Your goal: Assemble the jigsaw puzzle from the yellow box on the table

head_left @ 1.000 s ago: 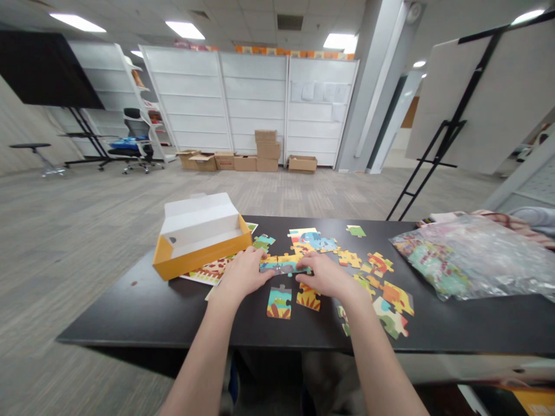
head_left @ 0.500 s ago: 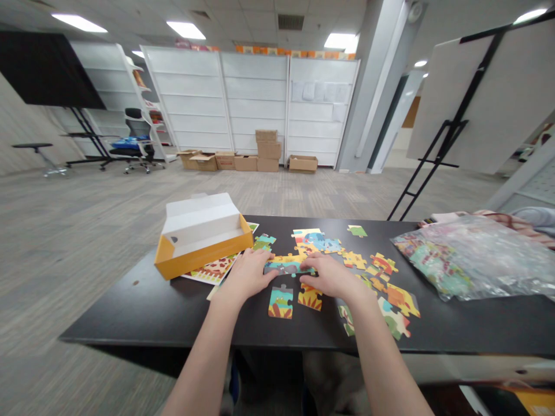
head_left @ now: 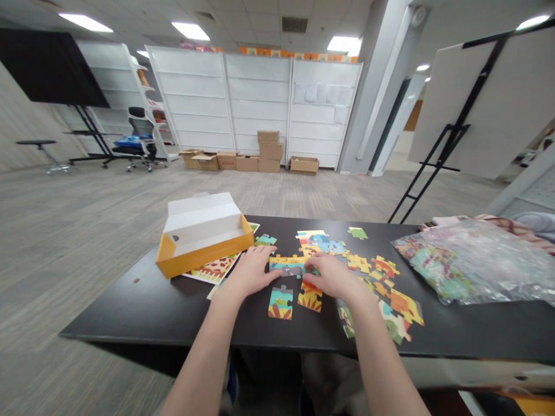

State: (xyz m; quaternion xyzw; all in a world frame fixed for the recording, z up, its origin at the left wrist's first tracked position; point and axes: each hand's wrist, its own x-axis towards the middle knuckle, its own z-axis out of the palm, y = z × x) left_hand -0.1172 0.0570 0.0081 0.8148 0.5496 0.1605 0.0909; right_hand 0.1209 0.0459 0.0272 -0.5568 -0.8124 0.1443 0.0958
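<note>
Newly joined into one strip point(head_left: 287, 267) between left hand point(head_left: 248, 273) and right hand point(head_left: 333, 278); impossible to tell either grip.

Black tabletop point(head_left: 143, 312) before you, marked by one small brownish spot near its left end. To your left, an open orange box point(head_left: 203, 257) with a white interior sits tilted, partly over a giraffe-printed sheet point(head_left: 214, 270). At your centre lie a joined hippo strip point(head_left: 286, 268), an elephant section point(head_left: 318, 239) beyond it, and, nearer you, a crocodile piece point(head_left: 280, 303) beside a yellow-orange piece point(head_left: 310, 300). To your right, loose pieces point(head_left: 401, 303) are scattered, some overlapping; a lone green piece point(head_left: 358, 233) lies near the far edge, and a clear plastic bag point(head_left: 485, 260) farther right.
</note>
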